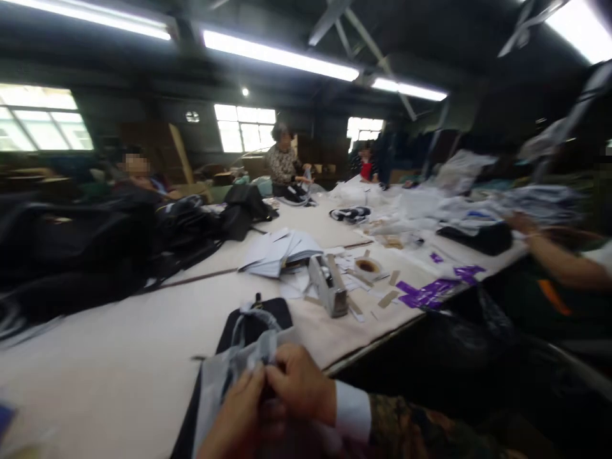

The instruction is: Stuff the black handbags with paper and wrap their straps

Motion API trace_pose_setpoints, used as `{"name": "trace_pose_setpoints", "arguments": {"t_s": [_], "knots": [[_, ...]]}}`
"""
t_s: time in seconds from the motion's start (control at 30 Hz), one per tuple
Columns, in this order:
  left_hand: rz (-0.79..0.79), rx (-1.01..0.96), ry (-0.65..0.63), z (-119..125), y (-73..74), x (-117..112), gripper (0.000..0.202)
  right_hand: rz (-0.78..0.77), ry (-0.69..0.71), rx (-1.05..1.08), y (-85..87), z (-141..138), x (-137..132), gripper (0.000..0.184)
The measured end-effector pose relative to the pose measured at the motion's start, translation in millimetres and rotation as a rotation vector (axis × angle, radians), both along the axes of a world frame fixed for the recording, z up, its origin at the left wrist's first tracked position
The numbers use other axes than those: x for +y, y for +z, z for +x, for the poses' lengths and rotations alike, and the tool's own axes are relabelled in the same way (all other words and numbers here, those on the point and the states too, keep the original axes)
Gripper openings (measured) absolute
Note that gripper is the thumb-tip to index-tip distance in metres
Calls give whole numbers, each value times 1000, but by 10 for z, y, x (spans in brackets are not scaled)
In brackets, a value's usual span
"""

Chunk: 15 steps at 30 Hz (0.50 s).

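A black bag (255, 322) lies on the table's near edge with a thin pale grey wrapping sheet (208, 395) over part of it. Grey-blue straps (268, 347) run across its top towards my fingers. Low in the middle, my right hand (301, 382) is closed, thumb and fingers pinching at the strap and sheet. My left hand (239, 408) touches it from the left, its fingers also bent closed on the wrapped strap. Motion blur and the hands themselves hide the exact grip. A grey tape dispenser (329, 285) stands just beyond the bag.
White papers (280, 252) are stacked near a tape roll (367, 266). Purple plastic pieces (428, 293) lie by the table's right edge. Black bags (86, 248) crowd the left. A co-worker's arm (559, 255) reaches in at right over a dark bag (478, 237); several people sit or stand farther back.
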State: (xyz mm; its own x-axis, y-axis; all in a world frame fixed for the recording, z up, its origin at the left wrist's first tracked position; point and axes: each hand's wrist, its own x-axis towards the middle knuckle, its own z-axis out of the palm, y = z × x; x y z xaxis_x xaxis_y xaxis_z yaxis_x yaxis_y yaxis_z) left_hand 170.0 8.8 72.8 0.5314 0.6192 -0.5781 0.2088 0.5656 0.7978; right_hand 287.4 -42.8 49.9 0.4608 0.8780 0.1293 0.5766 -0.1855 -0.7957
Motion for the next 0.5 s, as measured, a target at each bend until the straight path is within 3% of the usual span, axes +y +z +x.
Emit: {"name": "trace_pose_setpoints", "arguments": {"t_s": [0.13,0.27,0.37,0.5], "knots": [[34,-39,0,-1,-172,1,34,-45,110,-360,-103,-102,-101,21],[138,-41,33,2,-222,-6,32,-205,193,-565,11,-186,-194,27],[180,-9,-44,-27,-216,33,36,-211,257,-591,170,-117,-231,21],[181,12,-141,-82,-195,129,49,-30,390,-482,332,244,-170,20]]}}
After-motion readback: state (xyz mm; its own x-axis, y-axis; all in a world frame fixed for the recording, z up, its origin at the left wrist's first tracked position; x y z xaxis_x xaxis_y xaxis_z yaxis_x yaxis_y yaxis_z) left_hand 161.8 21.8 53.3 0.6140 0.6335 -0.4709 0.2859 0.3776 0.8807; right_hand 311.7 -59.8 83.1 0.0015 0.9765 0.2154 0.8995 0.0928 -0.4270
